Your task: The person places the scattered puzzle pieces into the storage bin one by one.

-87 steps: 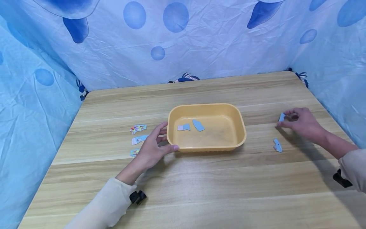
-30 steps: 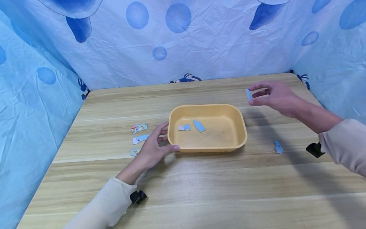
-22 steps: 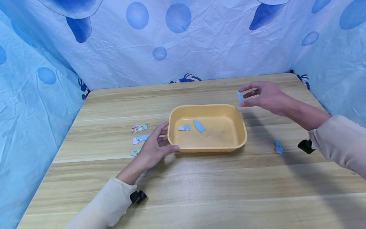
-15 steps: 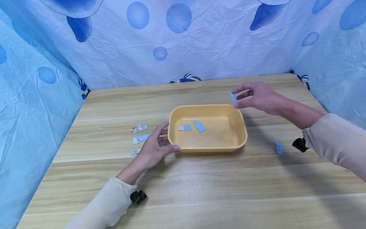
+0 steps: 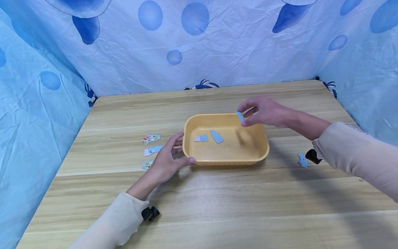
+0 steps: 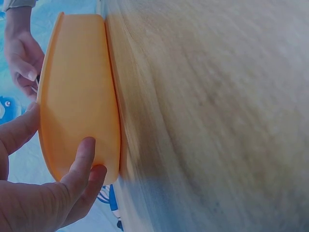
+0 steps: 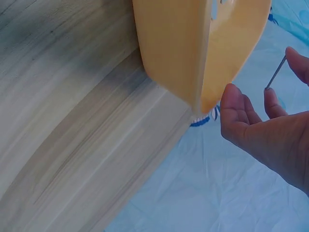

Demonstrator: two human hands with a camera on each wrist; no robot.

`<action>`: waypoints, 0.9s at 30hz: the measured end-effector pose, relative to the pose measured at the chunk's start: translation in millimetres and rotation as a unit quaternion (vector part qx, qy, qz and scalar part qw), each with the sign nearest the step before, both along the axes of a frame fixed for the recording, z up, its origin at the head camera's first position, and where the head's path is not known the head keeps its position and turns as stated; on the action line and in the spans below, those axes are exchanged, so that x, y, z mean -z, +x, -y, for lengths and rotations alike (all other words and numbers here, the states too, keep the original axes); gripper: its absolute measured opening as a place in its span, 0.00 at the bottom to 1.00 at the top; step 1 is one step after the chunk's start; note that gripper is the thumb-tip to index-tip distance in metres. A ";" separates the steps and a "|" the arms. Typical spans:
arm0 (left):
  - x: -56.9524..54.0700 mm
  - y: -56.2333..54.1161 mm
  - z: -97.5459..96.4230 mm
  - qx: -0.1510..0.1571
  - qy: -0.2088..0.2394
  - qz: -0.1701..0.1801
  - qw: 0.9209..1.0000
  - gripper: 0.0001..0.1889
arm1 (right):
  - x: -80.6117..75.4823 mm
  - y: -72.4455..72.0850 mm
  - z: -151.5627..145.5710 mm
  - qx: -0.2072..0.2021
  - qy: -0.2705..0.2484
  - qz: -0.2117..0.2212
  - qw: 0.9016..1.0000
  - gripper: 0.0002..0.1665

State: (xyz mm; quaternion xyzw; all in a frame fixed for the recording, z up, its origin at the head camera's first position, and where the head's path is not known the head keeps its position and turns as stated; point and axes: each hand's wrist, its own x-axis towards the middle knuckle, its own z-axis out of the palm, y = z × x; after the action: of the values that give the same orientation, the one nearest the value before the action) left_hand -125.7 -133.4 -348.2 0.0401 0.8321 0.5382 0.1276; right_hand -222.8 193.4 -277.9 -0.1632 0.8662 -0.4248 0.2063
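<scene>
My right hand (image 5: 262, 111) pinches a thin light-blue puzzle piece (image 5: 240, 116) between thumb and fingertips, above the far rim of a yellow plastic basin (image 5: 230, 162). The piece appears edge-on in the right wrist view (image 7: 275, 72). At the basin's left end rests my left hand (image 5: 166, 160), thumb on the near rim and fairly straight fingers against the outer wall. Inside the basin lie a pink-and-blue piece (image 5: 200, 138) and a plain blue pointed piece (image 5: 216, 136), apart from each other.
Three printed pieces lie in a column left of the basin: a colourful one (image 5: 151, 139), a pink-and-blue one (image 5: 152, 150) and one (image 5: 147, 165) partly behind the left hand. Another blue piece (image 5: 302, 160) lies at the right, beside the right wrist's black camera (image 5: 313, 156).
My right hand has picked up the blue piece from the table's right side and carried it left over the basin's far rim. The left hand and basin have stayed in place.
</scene>
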 end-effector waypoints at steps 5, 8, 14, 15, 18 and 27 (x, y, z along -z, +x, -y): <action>0.3 -0.4 -0.3 0.000 0.000 -0.001 1.000 0.49 | 3.9 -3.0 8.2 -0.021 0.007 0.022 1.000 0.31; 0.3 -0.7 -0.5 -0.001 -0.002 0.000 1.000 0.49 | 5.5 -4.9 12.2 -0.027 0.014 0.033 0.999 0.30; 0.4 -0.6 -0.6 -0.004 -0.003 -0.001 1.000 0.49 | 13.1 -8.3 21.1 -0.043 0.033 0.039 0.998 0.26; 0.4 -0.6 -0.6 -0.003 -0.002 -0.002 1.000 0.49 | 15.2 -8.5 22.5 -0.048 0.034 0.040 0.997 0.26; 0.4 -0.6 -0.7 -0.004 -0.004 -0.003 1.000 0.49 | 21.8 -8.5 25.8 -0.062 0.040 0.043 0.996 0.25; -0.5 -1.2 -0.6 -0.006 0.002 0.001 1.000 0.49 | 31.2 -7.7 34.8 -0.068 0.103 0.023 0.992 0.23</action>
State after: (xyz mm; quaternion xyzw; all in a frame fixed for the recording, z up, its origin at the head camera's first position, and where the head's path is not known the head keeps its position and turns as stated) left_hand -126.9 -132.8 -347.6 0.0348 0.8310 0.5408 0.1255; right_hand -230.5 158.6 -309.1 -0.1901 0.8870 -0.3222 0.2709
